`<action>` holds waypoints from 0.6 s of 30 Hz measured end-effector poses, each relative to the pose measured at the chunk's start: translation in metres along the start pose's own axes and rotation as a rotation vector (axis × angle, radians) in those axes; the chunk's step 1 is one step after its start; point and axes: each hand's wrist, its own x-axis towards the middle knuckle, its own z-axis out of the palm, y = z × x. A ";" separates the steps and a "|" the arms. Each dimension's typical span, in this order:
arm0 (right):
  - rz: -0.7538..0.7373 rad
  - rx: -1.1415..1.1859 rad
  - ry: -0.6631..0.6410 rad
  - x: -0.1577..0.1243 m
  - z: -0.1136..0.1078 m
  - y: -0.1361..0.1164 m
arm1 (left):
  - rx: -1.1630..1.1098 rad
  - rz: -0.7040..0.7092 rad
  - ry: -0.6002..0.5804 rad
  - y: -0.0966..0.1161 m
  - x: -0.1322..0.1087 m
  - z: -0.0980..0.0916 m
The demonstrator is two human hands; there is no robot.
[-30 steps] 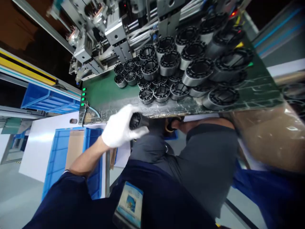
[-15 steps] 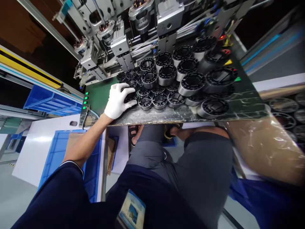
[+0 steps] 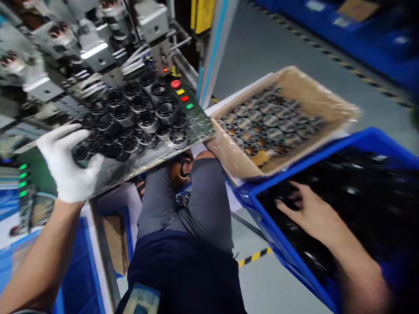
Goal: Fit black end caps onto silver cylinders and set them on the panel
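Light falls from overhead, bright on the grey floor (image 3: 278,39) and glaring off the plastic-lined carton (image 3: 314,100). The blue crate (image 3: 327,152) holds deep shadow inside, its contents hardly readable. Motion blur smears the whole frame, worst at the machine (image 3: 49,43) and the edges, where straight lines bow.

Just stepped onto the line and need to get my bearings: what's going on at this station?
A seated person works at a machine bench crowded with black ring parts. The gloved left hand rests at the near-left end of that cluster, fingers over a ring. The bare right hand reaches into a blue crate of dark parts; the blur hides whether it grips any. Between bench and crate sits a plastic-lined cardboard box of metal cylinders.
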 end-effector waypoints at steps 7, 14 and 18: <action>-0.046 -0.114 -0.247 -0.019 -0.013 0.018 | -0.296 0.430 -0.554 0.172 0.054 0.124; 0.021 -0.126 -0.211 -0.021 -0.018 0.010 | 0.192 0.645 -0.913 0.268 0.080 0.294; 0.103 -0.055 -0.127 -0.023 -0.025 0.014 | 0.237 0.657 -0.964 0.279 0.086 0.333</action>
